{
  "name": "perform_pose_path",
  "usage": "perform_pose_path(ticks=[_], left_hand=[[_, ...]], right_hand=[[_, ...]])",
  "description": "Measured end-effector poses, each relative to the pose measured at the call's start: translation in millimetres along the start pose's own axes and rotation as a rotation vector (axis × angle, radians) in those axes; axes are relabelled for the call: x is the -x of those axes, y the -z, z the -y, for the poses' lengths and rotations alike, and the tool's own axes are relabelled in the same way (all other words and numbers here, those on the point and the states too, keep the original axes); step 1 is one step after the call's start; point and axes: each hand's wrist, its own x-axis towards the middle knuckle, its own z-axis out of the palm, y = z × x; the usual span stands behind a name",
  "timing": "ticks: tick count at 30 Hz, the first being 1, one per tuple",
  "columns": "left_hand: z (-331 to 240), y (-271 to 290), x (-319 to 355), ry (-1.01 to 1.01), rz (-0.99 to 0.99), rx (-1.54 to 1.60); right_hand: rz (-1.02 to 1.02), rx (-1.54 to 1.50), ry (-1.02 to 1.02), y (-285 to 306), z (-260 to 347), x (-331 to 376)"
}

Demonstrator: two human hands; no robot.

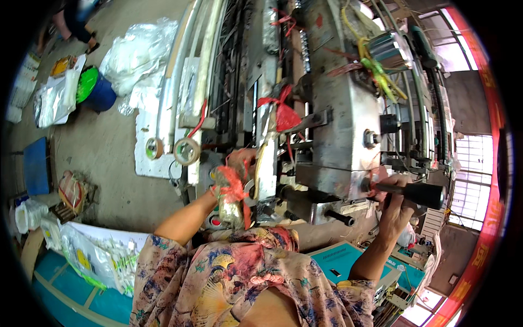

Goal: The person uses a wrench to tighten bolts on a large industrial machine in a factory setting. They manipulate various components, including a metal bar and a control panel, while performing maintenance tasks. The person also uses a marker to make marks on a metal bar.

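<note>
A large machine with a steel block [340,131] and long rails fills the middle. My right hand [396,192], at the block's right side, is closed round the metal shaft of a lever with a black handle [424,194]. A piece of red plastic shows by its fingers. My left hand [241,158] reaches in beside an upright metal bar [267,169], its fingers bent. What they hold, if anything, is hidden. Red plastic film [231,185] is tied round a part in front of my left wrist. Another red plastic wrap [285,111] hangs farther up the machine.
Two tape rolls [187,151] hang on rails at the left. Beyond lie clear plastic sheeting [139,57] and a blue bin [101,95]. A low seat [73,191] stands on the floor. White parts in a bag [103,253] lie near left; a teal-topped cabinet [343,261] stands near right.
</note>
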Motion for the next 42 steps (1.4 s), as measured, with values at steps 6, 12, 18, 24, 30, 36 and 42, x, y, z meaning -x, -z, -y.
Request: perform_pose_path(ticks=[6, 12, 18, 24, 30, 36, 42], left_hand=[[12.5, 29.6, 0.0, 0.053, 0.001, 0.087], [20.0, 44.7, -6.3, 0.087, 0.016, 0.139], [27.0, 53.3, -12.2, 0.097, 0.034, 0.181], [36.3, 67.9, -10.8, 0.108, 0.04, 0.225], [47.0, 88.6, 6.4, 0.159, 0.002, 0.248], [52.5, 101.9, 7.0, 0.171, -0.012, 0.275], [46.9, 105.6, -11.9, 0.144, 0.004, 0.296]], right_hand=[[0.084, 0.033, 0.066, -13.0, 51.5, -57.6], [0.226, 0.375, 0.392, -24.9, 62.9, -86.9], [0.074, 0.486, 0.329, -38.5, 70.2, -86.0], [0.031, 0.113, 0.054, -15.3, 53.4, -65.5], [0.066, 0.214, 0.161, -40.3, 57.1, -81.9], [0.054, -0.021, 0.09, -30.8, 54.0, -68.0], [0.1, -0.034, -0.034, -32.2, 58.1, -74.6]])
